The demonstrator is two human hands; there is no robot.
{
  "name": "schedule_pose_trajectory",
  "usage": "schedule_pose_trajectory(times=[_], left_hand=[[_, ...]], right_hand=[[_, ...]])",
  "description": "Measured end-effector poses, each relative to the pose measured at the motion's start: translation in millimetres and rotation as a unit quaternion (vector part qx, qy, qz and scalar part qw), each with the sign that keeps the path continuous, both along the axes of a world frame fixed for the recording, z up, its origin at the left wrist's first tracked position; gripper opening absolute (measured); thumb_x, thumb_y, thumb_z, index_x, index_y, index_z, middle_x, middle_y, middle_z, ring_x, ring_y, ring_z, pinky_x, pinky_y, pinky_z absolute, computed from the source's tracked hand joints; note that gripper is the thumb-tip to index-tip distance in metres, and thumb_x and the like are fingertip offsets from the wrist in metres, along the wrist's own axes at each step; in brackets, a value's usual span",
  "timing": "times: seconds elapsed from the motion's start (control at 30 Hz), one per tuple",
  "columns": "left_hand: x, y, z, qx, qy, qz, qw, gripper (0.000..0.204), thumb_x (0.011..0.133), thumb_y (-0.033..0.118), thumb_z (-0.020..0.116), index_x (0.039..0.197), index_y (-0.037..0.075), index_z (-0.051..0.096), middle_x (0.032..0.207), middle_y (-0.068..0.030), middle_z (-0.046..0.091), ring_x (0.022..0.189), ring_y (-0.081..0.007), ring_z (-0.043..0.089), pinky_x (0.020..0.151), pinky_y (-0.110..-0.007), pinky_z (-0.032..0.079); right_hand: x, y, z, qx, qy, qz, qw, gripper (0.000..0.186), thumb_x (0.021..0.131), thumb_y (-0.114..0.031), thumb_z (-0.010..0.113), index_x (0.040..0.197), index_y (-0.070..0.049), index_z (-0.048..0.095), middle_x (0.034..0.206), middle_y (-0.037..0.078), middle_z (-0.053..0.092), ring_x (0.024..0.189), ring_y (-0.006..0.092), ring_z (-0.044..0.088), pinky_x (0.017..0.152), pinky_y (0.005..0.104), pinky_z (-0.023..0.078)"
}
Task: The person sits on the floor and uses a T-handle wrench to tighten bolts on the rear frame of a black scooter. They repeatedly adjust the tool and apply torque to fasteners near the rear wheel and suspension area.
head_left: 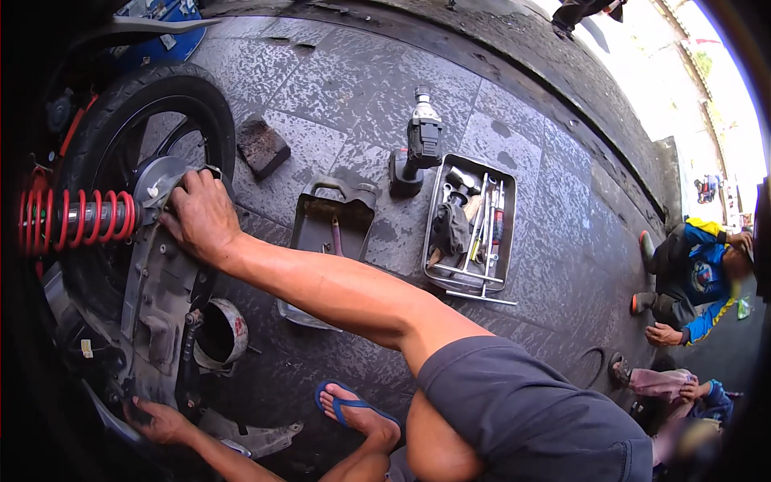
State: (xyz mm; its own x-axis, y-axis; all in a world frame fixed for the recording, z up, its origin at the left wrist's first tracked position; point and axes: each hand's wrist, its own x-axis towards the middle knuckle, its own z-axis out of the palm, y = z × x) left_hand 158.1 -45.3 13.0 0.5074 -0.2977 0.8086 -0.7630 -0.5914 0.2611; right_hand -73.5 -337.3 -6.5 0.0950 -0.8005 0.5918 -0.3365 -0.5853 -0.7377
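A long grey motorcycle casing (152, 321) runs down beside a black-tyred wheel (217, 120). My right hand (202, 215) rests at its rounded upper end, fingers curled over the edge, close to a shock absorber with a red coil spring (88, 220). At the casing's lower end, my left hand (163, 422) grips the edge, its thumb showing and its other fingers partly hidden. Next to the casing's lower half sits a round, dirty open container (239, 336). A loose grey bracket-like part (261, 438) lies near my left forearm.
A metal tray (509, 265) of hand tools lies to the right, beside a standing cordless impact wrench (424, 140). A cut-open dark container (365, 210) is nearer, and a dark block (261, 146) lies by the wheel. Two people (703, 281) sit at the far right.
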Motion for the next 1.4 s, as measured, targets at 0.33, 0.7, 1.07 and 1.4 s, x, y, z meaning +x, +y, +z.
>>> schedule_pose_trajectory(times=[0.33, 0.7, 1.07, 1.4], left_hand=[[-1, 1, 1, 0.001, 0.013, 0.008, 1.0, 0.038, 0.099, 0.037, 0.063, 0.118, 0.005, 0.07, 0.116, -0.0167, 0.071, 0.108, -0.0356, 0.067, 0.093, -0.042, 0.051], [-4, -4, 0, -0.009, 0.09, 0.013, 0.996, 0.046, 0.099, 0.036, 0.062, 0.124, -0.002, 0.063, 0.126, -0.024, 0.064, 0.117, -0.0386, 0.061, 0.102, -0.045, 0.045], [-27, -10, 0, -0.051, 0.142, 0.042, 0.988, 0.078, 0.094, 0.048, 0.065, 0.136, -0.016, 0.046, 0.126, -0.0443, 0.052, 0.114, -0.0564, 0.054, 0.096, -0.065, 0.043], [-29, -12, 0, -0.068, 0.136, 0.04, 0.988, 0.078, 0.092, 0.047, 0.069, 0.132, -0.016, 0.049, 0.122, -0.0442, 0.055, 0.109, -0.0564, 0.057, 0.095, -0.064, 0.044]], right_hand=[[-35, 18, 13, 0.001, -0.049, 0.039, 0.998, 0.026, 0.084, -0.019, 0.073, 0.101, -0.002, 0.063, 0.103, 0.016, 0.057, 0.1, 0.035, 0.053, 0.086, 0.045, 0.044], [-407, 158, -157, 0.447, 0.25, -0.406, 0.757, 0.041, 0.086, -0.017, 0.067, 0.118, 0.007, 0.056, 0.112, 0.03, 0.062, 0.105, 0.0462, 0.063, 0.093, 0.0515, 0.05], [-435, 149, -158, 0.548, 0.256, -0.321, 0.729, 0.037, 0.084, -0.008, 0.062, 0.117, 0.008, 0.058, 0.115, 0.033, 0.063, 0.107, 0.0482, 0.066, 0.092, 0.052, 0.054], [-450, 197, -152, 0.314, 0.393, -0.411, 0.76, 0.028, 0.087, -0.013, 0.062, 0.112, -0.001, 0.057, 0.114, 0.022, 0.055, 0.097, 0.0442, 0.064, 0.083, 0.0561, 0.052]])
